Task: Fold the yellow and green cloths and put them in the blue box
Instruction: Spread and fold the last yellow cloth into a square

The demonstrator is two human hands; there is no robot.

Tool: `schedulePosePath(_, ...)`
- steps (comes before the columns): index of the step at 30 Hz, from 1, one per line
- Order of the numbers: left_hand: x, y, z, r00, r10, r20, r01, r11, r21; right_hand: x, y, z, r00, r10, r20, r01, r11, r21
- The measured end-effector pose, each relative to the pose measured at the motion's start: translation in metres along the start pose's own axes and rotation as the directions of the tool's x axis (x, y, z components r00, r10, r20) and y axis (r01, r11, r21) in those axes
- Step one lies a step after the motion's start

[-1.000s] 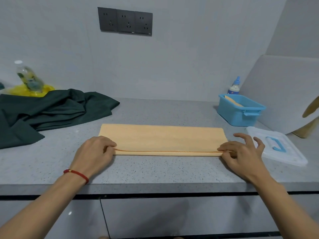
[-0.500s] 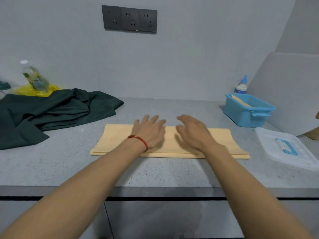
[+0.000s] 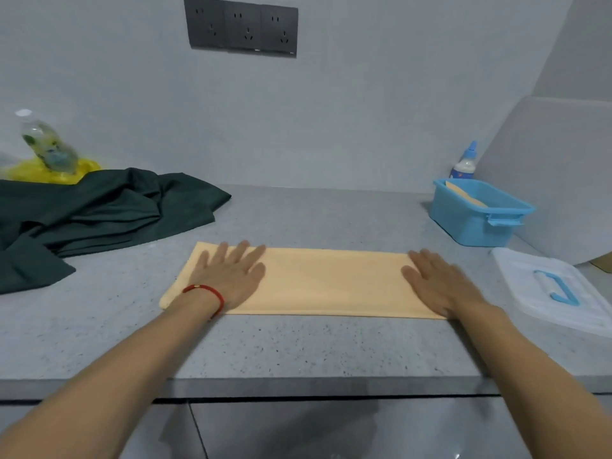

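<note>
Grey countertop (image 3: 298, 352) — left hand (image 3: 228, 276) and right hand (image 3: 437, 283) spread flat on folded yellow cloth (image 3: 331, 283) ends

clear lid (image 3: 556, 286) with blue handle, plastic bottle (image 3: 46, 144), dropper bottle (image 3: 465, 162), wall sockets (image 3: 241, 26)

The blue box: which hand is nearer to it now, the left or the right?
Right. The right hand lies flat on the yellow cloth's right end, the end toward the blue box. The left hand presses the cloth's far left end.
</note>
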State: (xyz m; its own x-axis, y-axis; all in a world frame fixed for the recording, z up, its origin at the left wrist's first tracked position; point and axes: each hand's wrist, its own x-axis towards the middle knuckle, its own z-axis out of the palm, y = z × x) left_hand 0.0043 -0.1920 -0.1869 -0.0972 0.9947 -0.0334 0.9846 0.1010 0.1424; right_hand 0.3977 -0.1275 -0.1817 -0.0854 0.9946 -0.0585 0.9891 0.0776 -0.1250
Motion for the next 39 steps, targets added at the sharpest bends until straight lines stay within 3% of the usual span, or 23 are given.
schedulePosePath(3,0.002,-0.039,-0.005,0.997,-0.08,-0.021,0.08,0.997,0.014,0.002,0.014,-0.001,0.999,0.032,0.015,-0.031,0.998,-0.051)
schedulePosePath(7,0.003,-0.04,-0.001,0.997,-0.073,-0.038,0.074,0.997,0.013,-0.001,-0.002,-0.021,0.998,0.061,0.033,-0.052,0.975,-0.218)
schedulePosePath(9,0.002,-0.041,-0.001,0.996,-0.075,-0.046,0.076,0.997,0.01,-0.006,-0.033,-0.031,0.999,-0.025,-0.031,0.016,0.966,-0.259)
schedulePosePath(12,0.001,-0.043,-0.002,0.996,-0.081,-0.041,0.081,0.997,0.013,-0.01,-0.122,-0.033,0.952,-0.291,-0.094,0.269,0.944,-0.191)
schedulePosePath(14,0.0,-0.041,-0.002,0.996,-0.08,-0.039,0.08,0.997,0.016,-0.015,-0.187,-0.023,0.908,-0.417,-0.047,0.411,0.906,-0.1)
schedulePosePath(17,0.001,-0.043,-0.002,0.995,-0.09,-0.044,0.091,0.996,0.016,-0.025,-0.238,0.006,0.887,-0.459,0.047,0.457,0.888,0.05)
schedulePosePath(22,0.001,-0.046,-0.002,0.995,-0.081,-0.057,0.082,0.996,0.027,-0.012,-0.177,0.017,0.91,-0.411,0.057,0.408,0.911,0.055)
schedulePosePath(27,0.001,-0.045,0.0,0.995,-0.076,-0.056,0.078,0.996,0.031,0.0,-0.025,0.001,0.998,-0.056,-0.017,0.056,0.998,0.014)
schedulePosePath(29,0.003,-0.044,-0.001,0.996,-0.071,-0.054,0.074,0.996,0.041,0.003,0.003,0.0,0.999,-0.01,-0.035,0.009,1.0,-0.022)
schedulePosePath(34,0.004,-0.042,-0.001,0.996,-0.073,-0.054,0.075,0.996,0.043,0.003,0.002,-0.003,0.999,0.028,0.03,-0.026,0.998,-0.053)
schedulePosePath(36,0.005,-0.041,-0.001,0.996,-0.072,-0.055,0.074,0.996,0.041,-0.001,-0.005,-0.013,0.999,0.037,0.035,-0.031,0.983,-0.179)
schedulePosePath(39,0.003,-0.04,0.0,0.996,-0.075,-0.047,0.077,0.997,0.031,-0.006,-0.053,-0.024,0.985,-0.157,-0.07,0.125,0.935,-0.331)
